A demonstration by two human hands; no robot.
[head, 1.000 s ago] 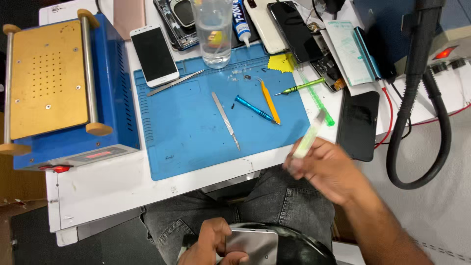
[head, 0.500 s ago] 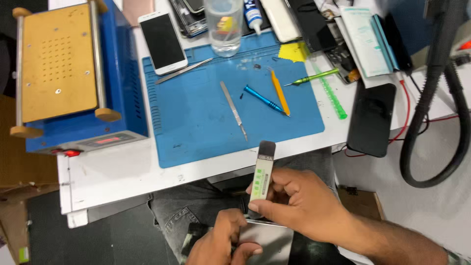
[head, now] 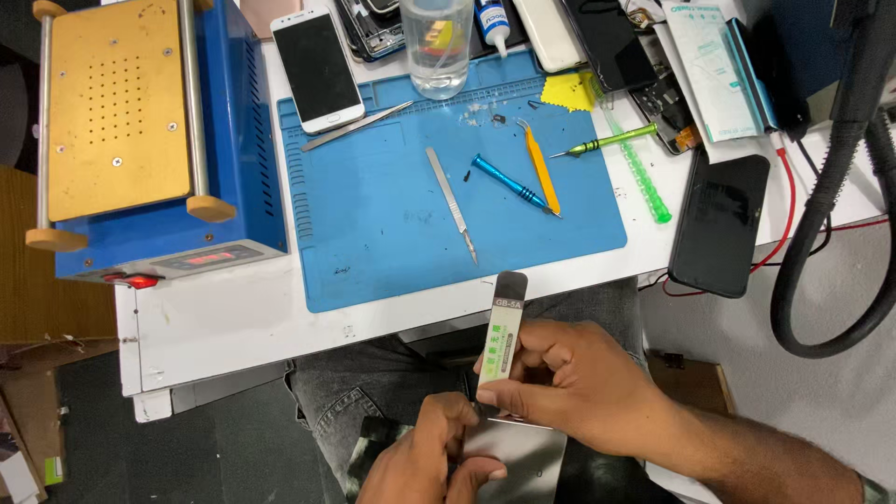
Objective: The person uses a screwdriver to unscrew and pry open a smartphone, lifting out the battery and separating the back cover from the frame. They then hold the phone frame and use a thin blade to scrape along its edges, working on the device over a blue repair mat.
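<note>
Holding the flat grey phone (head: 518,462) steady on my lap with my closed left hand (head: 425,457), I pinched the thin pry card (head: 502,341) in my right hand (head: 569,387), its tip at the phone's edge.

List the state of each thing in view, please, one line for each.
Flat pry tool: upright, held in right hand.
Silver phone: on the lap, steadied by left hand.
White phone: screen dark.
Black phone: overhanging table edge.
Blue machine: display lit.
</note>
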